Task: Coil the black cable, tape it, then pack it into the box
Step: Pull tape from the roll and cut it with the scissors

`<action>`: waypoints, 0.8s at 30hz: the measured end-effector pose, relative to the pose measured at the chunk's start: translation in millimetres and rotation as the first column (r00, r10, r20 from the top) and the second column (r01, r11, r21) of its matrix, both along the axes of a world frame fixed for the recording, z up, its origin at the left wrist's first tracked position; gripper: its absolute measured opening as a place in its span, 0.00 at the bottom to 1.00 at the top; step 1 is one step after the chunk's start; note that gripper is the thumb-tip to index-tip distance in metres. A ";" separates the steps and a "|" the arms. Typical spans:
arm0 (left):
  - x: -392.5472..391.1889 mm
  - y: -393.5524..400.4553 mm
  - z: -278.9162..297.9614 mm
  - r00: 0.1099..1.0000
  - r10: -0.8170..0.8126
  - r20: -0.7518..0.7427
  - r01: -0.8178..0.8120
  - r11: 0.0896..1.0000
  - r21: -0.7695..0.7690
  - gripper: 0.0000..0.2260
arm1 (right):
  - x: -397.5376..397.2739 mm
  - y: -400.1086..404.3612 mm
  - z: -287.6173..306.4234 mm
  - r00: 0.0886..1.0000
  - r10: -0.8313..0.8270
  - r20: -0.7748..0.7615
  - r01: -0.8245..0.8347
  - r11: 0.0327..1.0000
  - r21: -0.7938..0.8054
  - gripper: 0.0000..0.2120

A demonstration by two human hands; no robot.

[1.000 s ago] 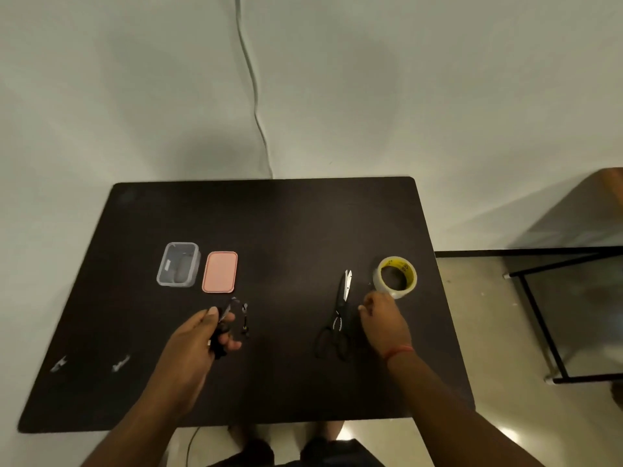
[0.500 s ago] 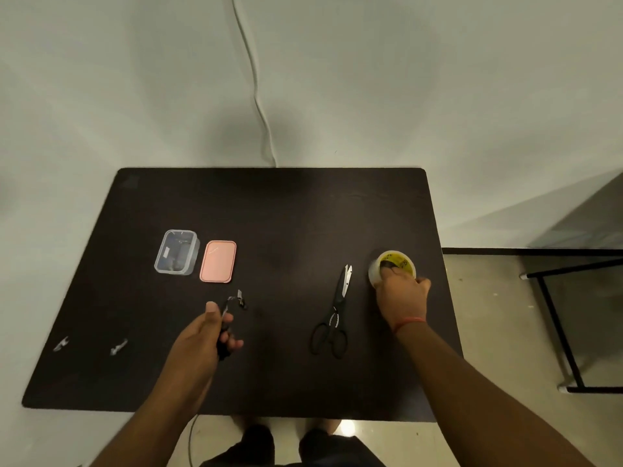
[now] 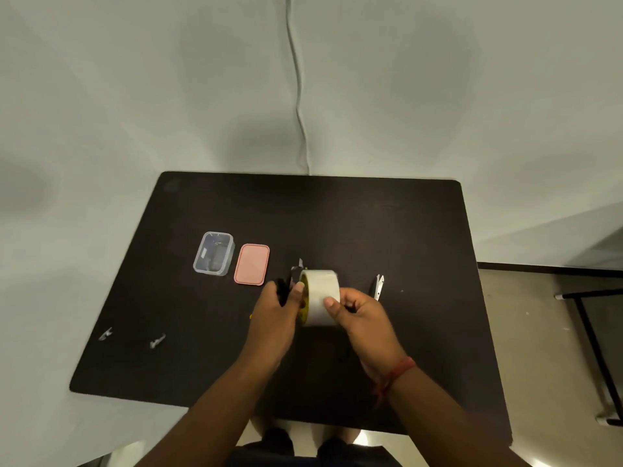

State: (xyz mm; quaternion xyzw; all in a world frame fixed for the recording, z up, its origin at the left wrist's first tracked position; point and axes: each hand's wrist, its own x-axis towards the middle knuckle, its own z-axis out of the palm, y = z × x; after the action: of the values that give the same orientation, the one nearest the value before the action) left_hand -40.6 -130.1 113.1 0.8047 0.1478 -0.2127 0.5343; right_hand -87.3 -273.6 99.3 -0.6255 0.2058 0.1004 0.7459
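Observation:
My left hand (image 3: pixel 274 315) grips the coiled black cable (image 3: pixel 284 288), whose metal plug end sticks up past my fingers. My right hand (image 3: pixel 362 316) holds the roll of clear tape (image 3: pixel 319 293) upright above the table, pressed close to my left hand; my left thumb touches the roll's yellow-cored side. The clear plastic box (image 3: pixel 213 253) sits open at the table's left with something dark inside. Its pink lid (image 3: pixel 252 264) lies flat right beside it. Most of the cable is hidden by my fingers.
Scissors (image 3: pixel 378 287) lie on the dark table (image 3: pixel 387 230) just right of my hands, mostly hidden by my right hand. Two small pale scraps (image 3: pixel 157 341) lie near the left front edge. A black metal frame (image 3: pixel 593 332) stands off to the right.
My right hand picked the tape roll off the table at the right and carried it left to meet my left hand. My left hand kept hold of the cable.

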 end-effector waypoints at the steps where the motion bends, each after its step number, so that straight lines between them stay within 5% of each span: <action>1: 1.3 0.2 2.4 0.999 0.000 0.045 -0.002 0.999 0.042 0.11 | 0.4 6.4 1.8 1.000 0.011 -0.009 -0.011 1.000 0.000 0.08; 5: 7.8 12.9 8.9 0.978 0.070 0.195 -0.096 0.987 0.126 0.15 | 7.3 21.1 2.7 0.999 0.044 0.000 -0.044 0.977 -0.210 0.09; 9: 18.4 30.6 7.6 0.981 -0.077 0.178 0.046 0.984 0.172 0.14 | 13.9 29.1 4.3 0.991 0.135 -0.017 -0.132 0.920 -0.369 0.12; 14: 24.5 47.1 3.3 0.955 -0.233 0.181 0.214 0.969 0.121 0.08 | 18.4 44.5 11.7 0.980 0.192 0.042 -0.149 0.867 -0.476 0.14; 24: 48.6 82.1 1.2 0.928 -0.359 0.104 0.351 0.933 0.083 0.11 | 26.8 54.2 13.3 0.951 0.308 0.018 -0.250 0.804 -0.539 0.09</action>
State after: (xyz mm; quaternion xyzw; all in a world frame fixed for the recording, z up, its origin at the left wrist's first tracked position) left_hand 7.9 -48.0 114.4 0.8456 -0.0255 -0.2533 0.4693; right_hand -60.5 -219.4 112.6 -0.8346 0.0920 0.1155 0.5307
